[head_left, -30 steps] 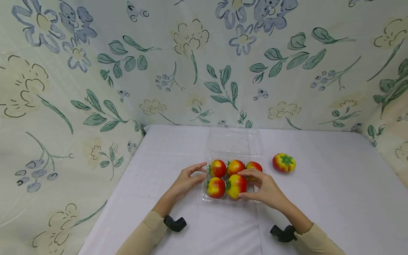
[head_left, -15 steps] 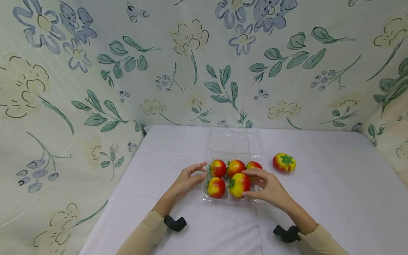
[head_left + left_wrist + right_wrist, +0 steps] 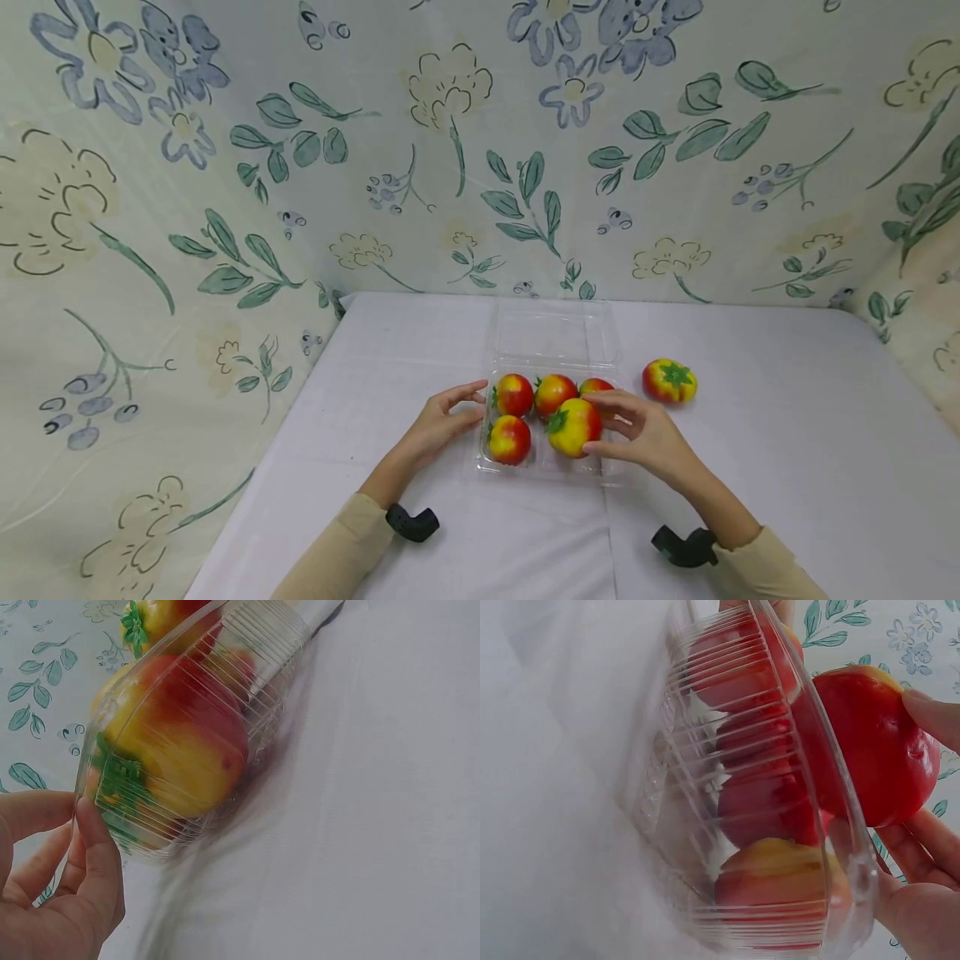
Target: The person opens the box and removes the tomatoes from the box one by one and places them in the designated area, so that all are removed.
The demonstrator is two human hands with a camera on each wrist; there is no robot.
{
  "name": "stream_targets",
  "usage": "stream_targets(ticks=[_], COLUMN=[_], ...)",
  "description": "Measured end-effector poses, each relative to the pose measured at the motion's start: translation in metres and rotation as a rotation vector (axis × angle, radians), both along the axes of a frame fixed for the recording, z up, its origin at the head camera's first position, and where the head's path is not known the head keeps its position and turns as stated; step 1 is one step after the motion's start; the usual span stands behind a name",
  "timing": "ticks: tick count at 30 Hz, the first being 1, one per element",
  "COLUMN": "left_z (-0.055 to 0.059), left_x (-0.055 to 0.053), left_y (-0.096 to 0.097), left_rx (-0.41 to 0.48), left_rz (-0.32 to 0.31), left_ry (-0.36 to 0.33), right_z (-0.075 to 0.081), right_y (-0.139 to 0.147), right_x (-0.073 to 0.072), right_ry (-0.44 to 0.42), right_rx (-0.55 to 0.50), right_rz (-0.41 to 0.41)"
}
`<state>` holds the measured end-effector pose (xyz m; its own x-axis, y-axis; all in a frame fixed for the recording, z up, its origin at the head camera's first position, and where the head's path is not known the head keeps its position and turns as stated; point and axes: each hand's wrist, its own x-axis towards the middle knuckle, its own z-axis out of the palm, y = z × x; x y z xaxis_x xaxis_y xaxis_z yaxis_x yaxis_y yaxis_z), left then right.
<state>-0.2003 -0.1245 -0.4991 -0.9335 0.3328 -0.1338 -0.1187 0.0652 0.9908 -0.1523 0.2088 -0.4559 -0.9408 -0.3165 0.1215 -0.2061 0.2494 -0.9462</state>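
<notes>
My right hand (image 3: 647, 433) grips a red-and-yellow tomato (image 3: 576, 427) with a green calyx, thumb on the near side and fingers on the far side. It hangs over the front row of a clear plastic box (image 3: 542, 468). In the right wrist view, the held tomato (image 3: 874, 746) stands above the box rim. My left hand (image 3: 442, 421) is at the box's left side; the left wrist view shows its thumb and fingers pinching the rim. Inside sit a front-left tomato (image 3: 509, 440) and a back row, whose right tomato (image 3: 596, 386) is partly hidden by my right fingers.
The box's clear lid (image 3: 555, 333) lies folded back behind it. Another tomato (image 3: 670, 382) rests on the white tablecloth (image 3: 787, 433) to the right of the box. A floral cloth (image 3: 525, 167) hangs behind the table.
My right hand has lifted the tomato out of the front row, moving it up and to the right. The left hand keeps its place at the box.
</notes>
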Motion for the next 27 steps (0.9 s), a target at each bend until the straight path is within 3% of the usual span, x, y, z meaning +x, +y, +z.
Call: stream_targets(ticks=[15, 27], left_z=[0.001, 0.002], left_x=[0.000, 0.002], left_y=[0.000, 0.000], left_rx=[-0.005, 0.007], left_rz=[-0.009, -0.003], left_ry=[-0.005, -0.007], right_z=[0.004, 0.004], right_y=[0.010, 0.023], right_x=[0.001, 0.003], right_ry=[-0.049, -0.001], right_rx=[-0.033, -0.084], right_rz=[-0.051, -0.059])
